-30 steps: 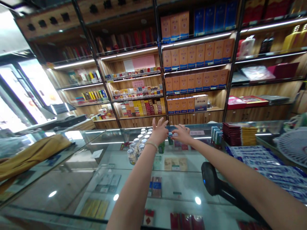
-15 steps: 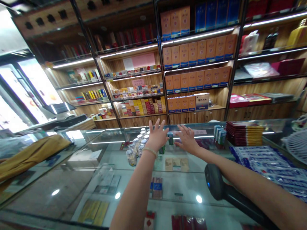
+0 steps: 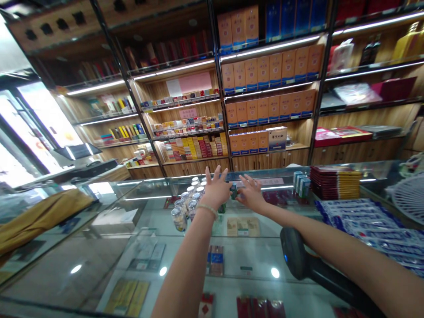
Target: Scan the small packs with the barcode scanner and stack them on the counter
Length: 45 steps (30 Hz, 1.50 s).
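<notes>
My left hand [image 3: 216,191], with a bracelet at the wrist, is over the far part of the glass counter [image 3: 185,260], fingers spread. It is just right of a cluster of small lidded jars [image 3: 179,219]. My right hand [image 3: 251,192] is beside it, fingers apart, its fingertips close to a small green box [image 3: 233,191] between the hands. Whether they touch the box I cannot tell. Another green item [image 3: 222,207] shows partly beneath my left hand. A black handheld scanner [image 3: 293,254] lies below my right forearm.
On the counter's right are small blue-green boxes [image 3: 301,184], a stack of red and yellow packets [image 3: 335,183], blue-white packets [image 3: 367,225] and a white fan [image 3: 407,196]. Brown cloth [image 3: 43,214] lies at left. Shelves of orange boxes [image 3: 263,73] stand behind.
My right hand has moved left, closer to my left hand and the small green box. My left hand stays spread in nearly the same place. The view has shifted slightly.
</notes>
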Each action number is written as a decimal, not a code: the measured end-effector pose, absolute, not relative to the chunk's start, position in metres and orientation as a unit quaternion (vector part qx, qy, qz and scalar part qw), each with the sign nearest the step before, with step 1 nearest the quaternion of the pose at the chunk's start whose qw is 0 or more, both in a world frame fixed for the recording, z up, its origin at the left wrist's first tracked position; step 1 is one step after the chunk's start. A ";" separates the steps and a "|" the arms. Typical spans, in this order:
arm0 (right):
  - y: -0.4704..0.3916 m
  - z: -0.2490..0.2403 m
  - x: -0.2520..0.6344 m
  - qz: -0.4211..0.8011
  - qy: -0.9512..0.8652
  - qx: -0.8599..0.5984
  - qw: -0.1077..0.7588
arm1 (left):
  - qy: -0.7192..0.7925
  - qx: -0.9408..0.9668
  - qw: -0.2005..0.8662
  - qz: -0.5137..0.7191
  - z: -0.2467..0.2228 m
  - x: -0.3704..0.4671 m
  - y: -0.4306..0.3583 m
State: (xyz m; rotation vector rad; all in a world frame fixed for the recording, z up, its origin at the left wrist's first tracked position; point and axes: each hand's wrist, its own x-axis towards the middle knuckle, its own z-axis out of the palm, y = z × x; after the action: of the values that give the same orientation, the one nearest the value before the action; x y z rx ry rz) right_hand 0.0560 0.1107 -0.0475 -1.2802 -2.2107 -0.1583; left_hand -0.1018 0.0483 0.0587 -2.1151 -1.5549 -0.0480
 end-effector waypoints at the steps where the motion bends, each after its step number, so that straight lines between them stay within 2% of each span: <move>1: 0.112 -0.047 0.055 -0.060 -0.827 -0.480 0.287 | -0.573 -0.779 0.255 -0.020 0.058 -0.102 0.049; 18: 0.139 -0.049 0.040 -0.061 -0.818 -0.491 0.292 | -0.600 -0.769 0.220 -0.004 0.059 -0.106 0.079; 29: 0.135 -0.044 0.047 -0.072 -0.816 -0.503 0.275 | -0.619 -0.762 0.190 0.008 0.063 -0.102 0.071; 39: 0.108 -0.019 0.100 -0.141 -0.846 -0.431 0.281 | -0.616 -0.760 0.208 -0.018 0.064 -0.092 0.054; 45: 0.094 -0.015 0.130 -0.214 -0.842 -0.412 0.277 | -0.592 -0.763 0.247 -0.075 0.061 -0.068 0.040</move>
State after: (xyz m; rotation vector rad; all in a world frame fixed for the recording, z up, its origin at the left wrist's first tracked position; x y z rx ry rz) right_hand 0.1301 0.0945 -0.0148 -1.1061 -2.2601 -0.5741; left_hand -0.0682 0.0403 0.0611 -2.0811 -1.6143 -0.2046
